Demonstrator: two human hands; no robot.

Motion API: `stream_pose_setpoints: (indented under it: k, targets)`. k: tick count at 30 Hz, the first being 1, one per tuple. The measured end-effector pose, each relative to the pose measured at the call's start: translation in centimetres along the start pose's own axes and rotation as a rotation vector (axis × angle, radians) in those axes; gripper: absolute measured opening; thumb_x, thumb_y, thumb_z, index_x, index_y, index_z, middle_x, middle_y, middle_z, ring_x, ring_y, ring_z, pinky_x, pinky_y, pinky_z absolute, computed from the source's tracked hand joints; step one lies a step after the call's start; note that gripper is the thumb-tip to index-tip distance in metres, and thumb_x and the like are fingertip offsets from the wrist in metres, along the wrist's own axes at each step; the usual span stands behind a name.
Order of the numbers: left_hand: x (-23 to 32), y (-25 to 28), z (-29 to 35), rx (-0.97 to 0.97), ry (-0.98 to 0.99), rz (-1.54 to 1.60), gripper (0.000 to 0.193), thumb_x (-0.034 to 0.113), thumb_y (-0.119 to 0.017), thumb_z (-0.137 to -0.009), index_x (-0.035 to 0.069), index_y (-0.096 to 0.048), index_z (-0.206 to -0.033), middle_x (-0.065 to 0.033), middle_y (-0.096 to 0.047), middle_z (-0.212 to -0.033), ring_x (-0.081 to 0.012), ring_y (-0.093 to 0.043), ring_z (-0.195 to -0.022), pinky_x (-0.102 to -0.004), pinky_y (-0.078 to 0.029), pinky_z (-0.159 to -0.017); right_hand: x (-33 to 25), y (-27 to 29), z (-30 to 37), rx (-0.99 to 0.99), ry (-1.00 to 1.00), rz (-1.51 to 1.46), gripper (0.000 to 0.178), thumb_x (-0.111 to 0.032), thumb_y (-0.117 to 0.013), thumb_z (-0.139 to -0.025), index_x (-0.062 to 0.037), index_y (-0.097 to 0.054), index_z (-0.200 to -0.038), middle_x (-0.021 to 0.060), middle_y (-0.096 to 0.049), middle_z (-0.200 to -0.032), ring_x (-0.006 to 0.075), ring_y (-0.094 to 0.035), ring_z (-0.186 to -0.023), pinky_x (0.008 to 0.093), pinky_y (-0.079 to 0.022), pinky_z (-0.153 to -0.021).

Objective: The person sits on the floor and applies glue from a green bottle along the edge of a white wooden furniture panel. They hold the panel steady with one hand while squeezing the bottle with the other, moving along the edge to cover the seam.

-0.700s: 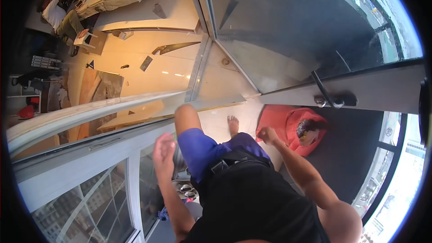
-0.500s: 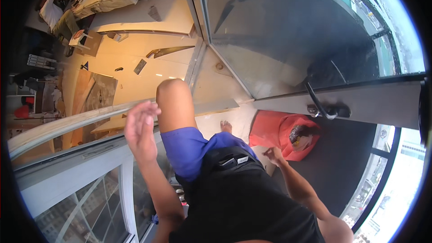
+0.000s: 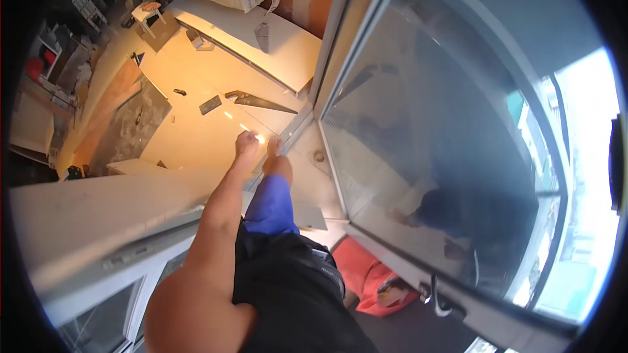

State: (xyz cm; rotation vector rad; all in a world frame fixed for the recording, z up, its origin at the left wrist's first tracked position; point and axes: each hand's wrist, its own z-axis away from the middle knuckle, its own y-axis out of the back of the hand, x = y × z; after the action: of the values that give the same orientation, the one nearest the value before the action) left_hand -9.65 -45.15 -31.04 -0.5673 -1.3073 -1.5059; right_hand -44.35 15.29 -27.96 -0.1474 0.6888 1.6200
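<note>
Since the earlier frame the left hand (image 3: pixel 246 144) has swung away from the window side and now reaches forward, far out along the arm, over the pale floor (image 3: pixel 203 134) of the warmly lit room. The view has turned with it: the glass door (image 3: pixel 418 137) takes up more of the right side, and the right hand, which was beside the red sack (image 3: pixel 366 278), has left my picture.

From my end I see the left hand small and seen from behind, its fingers mostly hidden; whether they are curled or spread, I cannot tell. Nothing shows in its grip. It appears just beside a bare foot (image 3: pixel 273 146), below the purple shorts (image 3: pixel 273 206), and I cannot make out whether the two touch.

Nearest among the loose items is the handsaw (image 3: pixel 265 102), lying flat on the floor beyond the hand, a strip of bare floor showing between them. Its handle lies to the left and its blade slants right toward the door track (image 3: pixel 302 124). Left of the saw's handle I have a grey rectangular plate (image 3: pixel 210 104), and farther left a small dark object (image 3: pixel 180 92) too small for me to name. Behind the saw stretches a long white panel (image 3: pixel 252 42). Low on the right, the red sack sits partly behind the lower edge of the glass door, near the door handle (image 3: pixel 439 302).
</note>
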Motion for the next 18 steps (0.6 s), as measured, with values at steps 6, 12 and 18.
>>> stream_pose_setpoints:
  k: [6, 12, 18]
  targets:
    - [-15.2, 4.3, -12.4, -0.029, 0.396, -0.304, 0.022, 0.02, -0.062, -0.091, 0.004, -0.078, -0.088, -0.0186, -0.078, -0.092, -0.0356, -0.077, -0.089, -0.0458, -0.059, -0.078, -22.8, 5.2, -2.4, 0.023, -0.065, 0.143, 0.027, -0.027, -0.069, -0.105, -0.0012, -0.069, -0.095, 0.0036, -0.066, -0.082, 0.0133, -0.061, -0.076, 0.0323, -0.049, -0.071]
    - [-12.0, 8.0, -12.3, -0.115, 0.586, -0.11, 0.023, 0.014, -0.07, -0.085, 0.007, -0.074, -0.107, -0.0171, -0.078, -0.102, -0.0337, -0.076, -0.095, -0.044, -0.06, -0.08, -58.4, 9.2, -3.8, 0.159, 0.107, 0.016, 0.027, -0.027, -0.066, -0.107, -0.0035, -0.066, -0.092, 0.0035, -0.065, -0.079, 0.0126, -0.06, -0.073, 0.0318, -0.05, -0.066]
    - [-11.1, 11.8, -9.4, -0.115, 0.733, -0.069, 0.031, 0.007, -0.082, -0.075, 0.004, -0.074, -0.104, -0.0163, -0.077, -0.092, -0.0256, -0.076, -0.081, -0.039, -0.061, -0.069, -77.4, 8.2, -10.3, 0.071, 0.336, 0.103, 0.017, -0.018, -0.066, -0.105, -0.001, -0.068, -0.1, 0.0048, -0.068, -0.084, 0.0143, -0.066, -0.079, 0.0326, -0.056, -0.074]
